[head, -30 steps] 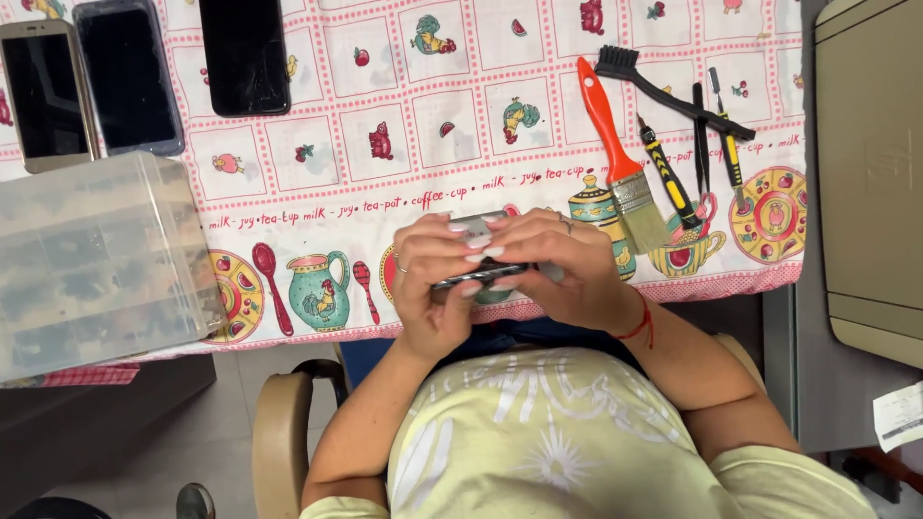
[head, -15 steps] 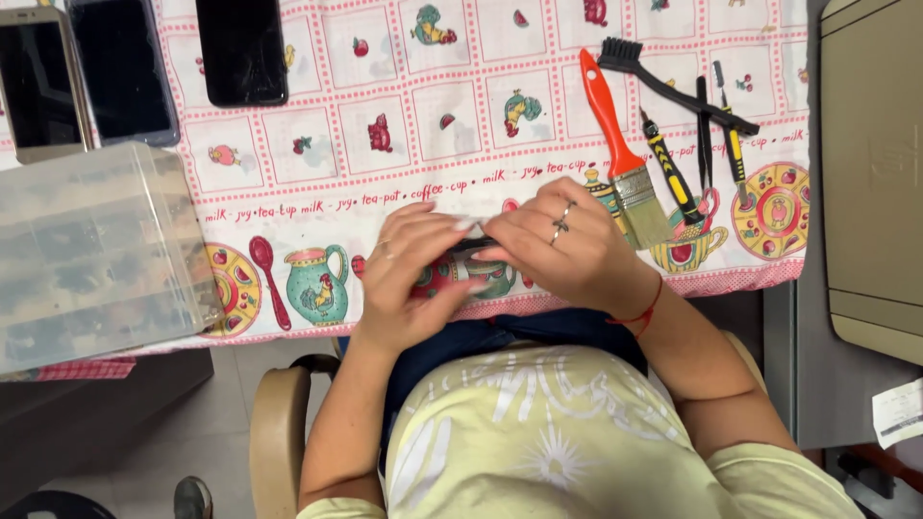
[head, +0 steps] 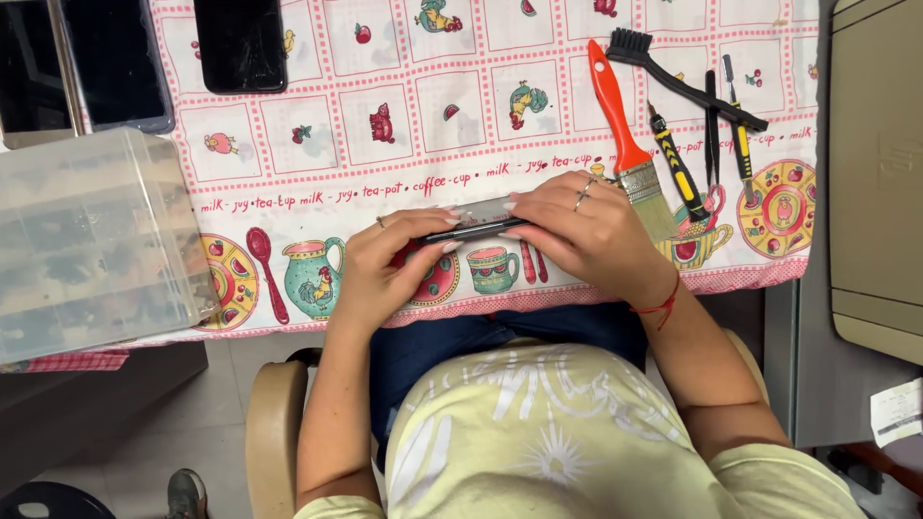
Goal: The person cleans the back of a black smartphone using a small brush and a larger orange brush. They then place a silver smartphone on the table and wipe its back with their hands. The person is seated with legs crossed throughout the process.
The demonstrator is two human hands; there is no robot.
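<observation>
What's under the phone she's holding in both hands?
Under the phone the picture tablecloth shows a printed cup. The left hand and right hand cover the rest.

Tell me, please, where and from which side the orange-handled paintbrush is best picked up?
Grip the paintbrush by its orange handle, coming from above. It lies flat on the tablecloth, handle bare and pointing away, while the right hand crowds the bristle end.
</observation>
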